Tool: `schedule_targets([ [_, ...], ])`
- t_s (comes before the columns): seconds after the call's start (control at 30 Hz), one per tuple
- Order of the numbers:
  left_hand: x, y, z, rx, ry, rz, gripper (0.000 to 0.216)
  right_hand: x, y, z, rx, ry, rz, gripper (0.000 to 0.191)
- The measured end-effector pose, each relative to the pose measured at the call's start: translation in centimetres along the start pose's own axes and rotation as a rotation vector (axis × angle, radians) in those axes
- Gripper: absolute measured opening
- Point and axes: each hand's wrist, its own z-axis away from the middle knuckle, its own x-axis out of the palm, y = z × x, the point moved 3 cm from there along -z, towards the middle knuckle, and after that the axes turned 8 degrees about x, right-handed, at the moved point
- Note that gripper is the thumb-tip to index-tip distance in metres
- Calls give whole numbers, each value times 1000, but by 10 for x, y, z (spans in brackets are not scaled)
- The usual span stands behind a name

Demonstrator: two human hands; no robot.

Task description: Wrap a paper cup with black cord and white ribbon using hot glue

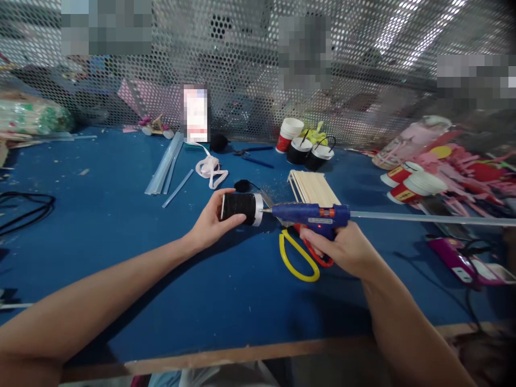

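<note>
My left hand is wrapped round a small black-covered cup with a white band at its right end, held on its side above the table. In my right hand is a blue glue gun, a long clear glue stick running out of its back. The gun's metal nozzle points left and meets, or nearly meets, the white band. Scissors with one yellow handle and one red handle lie beneath the gun. Just behind the cup is a black pompom.
Wooden sticks lie beyond the gun. Black-wrapped cups, pliers, white ribbon and clear glue sticks are further back. Paper cups and a purple device sit at right. A perforated metal screen closes the far edge.
</note>
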Motion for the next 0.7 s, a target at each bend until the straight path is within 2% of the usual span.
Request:
schedule_targets([
  [0.3,-1,0,0,7,-10,-39,61,1,1,1,-44,6,-3,24],
  [0.7,0,1,1,7,9,-44,61,-3,-1,3,-6,51,23,19],
])
